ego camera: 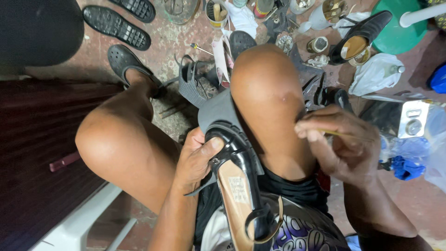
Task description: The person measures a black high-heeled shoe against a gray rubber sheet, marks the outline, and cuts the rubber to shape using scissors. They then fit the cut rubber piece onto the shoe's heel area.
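Head view: left hand fingers clamp black heeled shoe in lap, just left of right knee. Right hand pinches thin stick tool right of knee (tip hidden). Risk: shoe w/ glossy upper could twist in the grip; tool may poke knee.

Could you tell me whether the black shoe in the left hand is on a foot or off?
Off: the black patent shoe shows its bare tan insole.

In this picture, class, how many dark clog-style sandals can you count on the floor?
4: two soles-up at the top left, one on the person's foot, one behind the knee. More may be hidden.
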